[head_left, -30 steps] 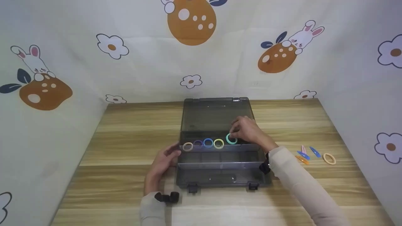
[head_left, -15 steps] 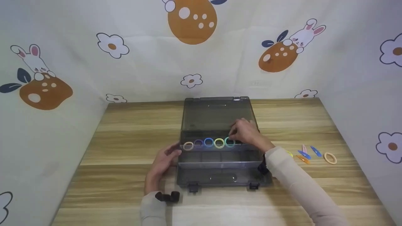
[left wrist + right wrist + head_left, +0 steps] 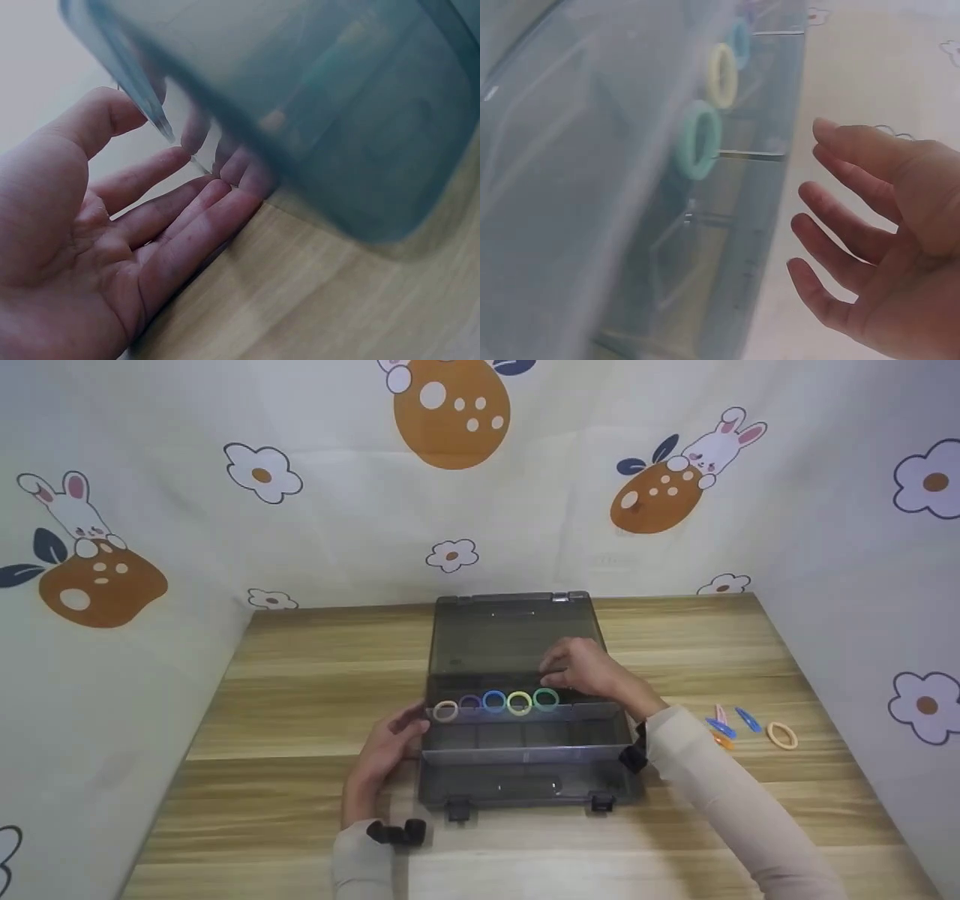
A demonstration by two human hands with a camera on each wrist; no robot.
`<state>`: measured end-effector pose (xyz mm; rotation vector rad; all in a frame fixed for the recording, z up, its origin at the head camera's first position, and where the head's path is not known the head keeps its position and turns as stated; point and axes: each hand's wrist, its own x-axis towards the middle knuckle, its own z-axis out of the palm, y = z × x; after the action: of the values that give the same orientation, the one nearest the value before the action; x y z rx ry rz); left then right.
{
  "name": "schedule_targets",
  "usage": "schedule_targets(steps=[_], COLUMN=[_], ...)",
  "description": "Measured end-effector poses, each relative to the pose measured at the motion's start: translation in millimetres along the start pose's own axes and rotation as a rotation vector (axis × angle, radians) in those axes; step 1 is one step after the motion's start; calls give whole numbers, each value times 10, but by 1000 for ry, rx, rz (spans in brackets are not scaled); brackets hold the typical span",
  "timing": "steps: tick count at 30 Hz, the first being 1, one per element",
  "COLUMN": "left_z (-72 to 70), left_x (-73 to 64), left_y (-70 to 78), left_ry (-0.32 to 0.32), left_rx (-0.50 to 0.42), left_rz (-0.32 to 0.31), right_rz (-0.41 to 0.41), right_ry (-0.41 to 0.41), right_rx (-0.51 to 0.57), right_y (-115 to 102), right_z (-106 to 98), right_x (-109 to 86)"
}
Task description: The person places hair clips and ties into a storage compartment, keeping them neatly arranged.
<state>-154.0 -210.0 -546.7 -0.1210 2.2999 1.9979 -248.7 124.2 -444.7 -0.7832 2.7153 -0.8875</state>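
Note:
A dark translucent compartment box [image 3: 525, 791] stands with its lid [image 3: 517, 634] raised at the back. Along its rear divider sits a row of ring-shaped hair ties: beige [image 3: 445, 711], purple [image 3: 470, 702], blue [image 3: 494, 691], yellow [image 3: 519, 693] and green [image 3: 546, 689]. My right hand [image 3: 589, 667] hovers just above and right of the green one. In the right wrist view, its fingers are loosely spread, hold nothing, and stand apart from the green hair tie [image 3: 682, 154]. My left hand [image 3: 150, 217] rests against the box's left side, its extended fingertips touching the wall.
On the wooden table [image 3: 315, 682], right of the box, lie several snap hair clips, including a blue one [image 3: 748, 719], a pink one [image 3: 721, 713] and an orange one [image 3: 722, 741]. A beige hair tie [image 3: 770, 737] lies beside them. Patterned cloth walls [image 3: 345, 532] surround the table.
My right hand lowered the green hair tie into the row beside the yellow one, then let go and lifted slightly away. My left hand has stayed at the box's side.

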Motion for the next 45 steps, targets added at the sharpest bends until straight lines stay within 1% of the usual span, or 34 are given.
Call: schedule_targets(steps=[4, 7, 10, 13, 17, 20, 23, 25, 29, 31, 34, 41, 45], left_z=[-11, -13, -12, -11, -9, -5, -2, -1, 6, 8, 0, -18, -8], left_x=[3, -3, -14, -17, -15, -9, -1, 3, -7, -14, -20, -40, -25], left_y=[-6, -4, 0, 4, 4, 3, 2, -1, 3, 10, 10, -5, 31], left_ry=[-6, -8, -6, -4, -3, 0, 3, 6, 5, 3, -7, -9, -3], left_rx=[-3, -1, -2, -7, -12, -8, 1, 11, -5, -10, -21, -17, -28], left_rz=[8, 7, 1, -11, -16, -16, -10, -13, -21, -16, -10, -18, -21], right_rz=[-2, 11, 26, 40, 13, -12, -15, -13, -15, -8, 18, 71, 117], right_ry=[-5, 15, 69, 145, 246, 287, 290, 277, 255, 260, 287, 361, 441], right_rx=[46, 78, 76, 62, 50, 45, 52, 52, 36, 28, 23, 121, 193], right_y=[-75, -93, -88, -47, 90, 204, 307, 381, 545, 618, 719, 991, 1150], right_z=[-94, -162, -231, -285, -308, -315, -327, -334, -354, -380, -438, -561, -586], right_x=[-43, -122, -225, -330, -473, -600, -752, -862, -1064, -1153, -1270, -1534, -1707])
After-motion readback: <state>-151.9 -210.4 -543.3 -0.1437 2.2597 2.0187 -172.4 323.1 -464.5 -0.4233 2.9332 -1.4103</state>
